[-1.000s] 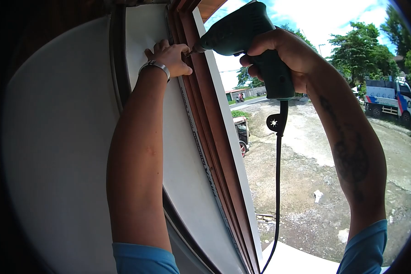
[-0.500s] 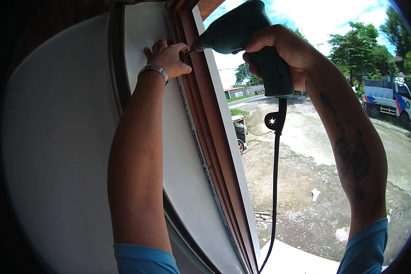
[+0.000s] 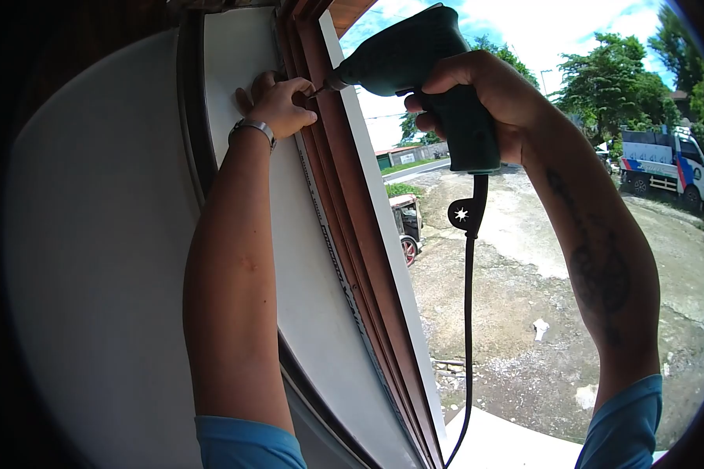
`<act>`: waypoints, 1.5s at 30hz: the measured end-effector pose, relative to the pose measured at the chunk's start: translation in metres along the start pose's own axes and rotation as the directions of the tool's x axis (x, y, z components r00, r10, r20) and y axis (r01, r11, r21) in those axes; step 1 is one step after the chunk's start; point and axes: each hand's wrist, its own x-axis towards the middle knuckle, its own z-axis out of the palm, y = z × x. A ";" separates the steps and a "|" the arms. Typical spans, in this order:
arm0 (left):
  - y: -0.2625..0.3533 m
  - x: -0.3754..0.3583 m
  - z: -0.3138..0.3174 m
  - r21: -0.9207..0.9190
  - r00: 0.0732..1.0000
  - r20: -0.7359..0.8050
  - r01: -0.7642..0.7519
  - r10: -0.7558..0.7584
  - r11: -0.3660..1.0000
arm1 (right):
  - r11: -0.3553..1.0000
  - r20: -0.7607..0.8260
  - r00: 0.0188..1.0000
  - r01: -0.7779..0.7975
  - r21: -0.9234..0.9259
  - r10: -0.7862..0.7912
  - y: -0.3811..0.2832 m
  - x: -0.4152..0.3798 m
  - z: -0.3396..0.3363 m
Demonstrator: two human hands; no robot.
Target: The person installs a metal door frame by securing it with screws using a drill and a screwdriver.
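My right hand is wrapped around the handle of a dark green corded power drill, held level and pointing left. Its thin bit reaches the brown frame. At the bit's tip, the thumb and index finger of my left hand are pinched together against the frame. Whatever lies between those fingers is too small to make out. A metal-banded watch sits on my left wrist. From the drill's handle a black cord hangs down.
A white panel with a printed strip runs beside the frame. On the left stands a large pale surface. Outside are gravel ground, a parked truck, a small vehicle and trees.
My left hand and the bit's tip appear slightly further left, with the frame shifting the same way in view. The drill stays in my right hand, its cord still hanging.
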 end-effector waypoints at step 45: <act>0.015 -0.004 0.036 -0.109 0.871 -0.491 -0.062 0.000 0.992 | 0.994 -0.059 0.997 0.060 0.096 -0.054 -0.004 -0.016 0.003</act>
